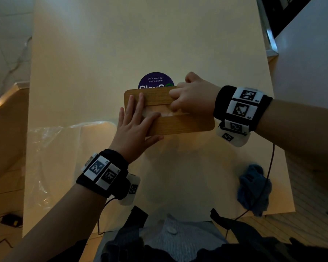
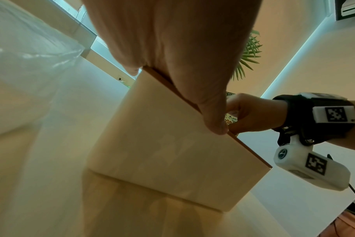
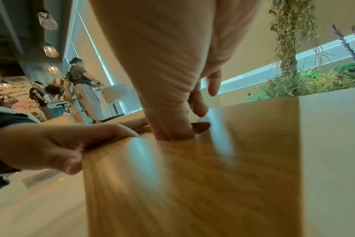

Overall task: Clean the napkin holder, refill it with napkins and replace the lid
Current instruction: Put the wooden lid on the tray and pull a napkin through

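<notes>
Wood-grain lid point(image 1: 180, 125), flat with rounded corners and a long slot, seated on the smooth cream box of the napkin holder point(image 2: 172, 160) mid-table point(image 1: 102, 63), partly over a round purple sticker point(image 1: 155, 80). Left hand point(image 1: 134, 125) flat on the lid's left end, fingers straight. Right hand point(image 1: 193, 95) with fingers curled down into the slot, onto pale napkins point(image 1: 159, 110). Crumpled blue cloth point(image 1: 254, 188) near right; clear crinkled plastic wrap point(image 1: 51, 148) left

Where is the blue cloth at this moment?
In the head view the blue cloth lies bunched on the table near its front right corner, below the right hand and untouched by either hand.
</notes>
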`<act>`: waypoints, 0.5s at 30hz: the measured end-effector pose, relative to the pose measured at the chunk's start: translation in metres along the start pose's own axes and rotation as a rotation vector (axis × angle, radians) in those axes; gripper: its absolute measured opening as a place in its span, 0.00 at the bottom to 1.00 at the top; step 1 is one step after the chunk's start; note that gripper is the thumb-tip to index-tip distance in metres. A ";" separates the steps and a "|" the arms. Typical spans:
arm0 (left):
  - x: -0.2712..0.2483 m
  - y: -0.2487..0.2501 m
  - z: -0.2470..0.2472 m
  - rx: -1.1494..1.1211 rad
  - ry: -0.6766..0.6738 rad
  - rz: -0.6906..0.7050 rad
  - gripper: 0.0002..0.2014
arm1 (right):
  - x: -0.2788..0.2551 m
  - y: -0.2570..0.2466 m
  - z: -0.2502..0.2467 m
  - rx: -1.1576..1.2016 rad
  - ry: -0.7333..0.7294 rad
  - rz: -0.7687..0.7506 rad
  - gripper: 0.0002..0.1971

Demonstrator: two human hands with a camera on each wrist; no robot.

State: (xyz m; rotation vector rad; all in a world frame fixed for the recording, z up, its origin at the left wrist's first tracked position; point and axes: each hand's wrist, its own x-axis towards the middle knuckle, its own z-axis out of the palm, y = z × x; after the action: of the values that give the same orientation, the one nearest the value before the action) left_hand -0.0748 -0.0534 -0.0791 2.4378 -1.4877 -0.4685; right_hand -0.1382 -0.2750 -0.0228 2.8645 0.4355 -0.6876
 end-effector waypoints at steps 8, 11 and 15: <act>0.000 0.000 0.000 -0.011 -0.001 -0.003 0.35 | -0.001 0.002 0.007 -0.131 0.157 -0.056 0.05; 0.000 -0.001 0.001 -0.009 -0.001 -0.003 0.35 | -0.005 0.002 0.014 -0.073 0.258 -0.069 0.04; 0.001 -0.001 0.001 -0.002 -0.006 -0.007 0.36 | -0.012 -0.001 0.023 0.059 0.362 -0.005 0.04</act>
State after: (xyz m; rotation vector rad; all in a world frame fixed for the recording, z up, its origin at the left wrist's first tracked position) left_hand -0.0742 -0.0536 -0.0801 2.4425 -1.4813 -0.4794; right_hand -0.1588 -0.2820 -0.0378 3.0487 0.4745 -0.1799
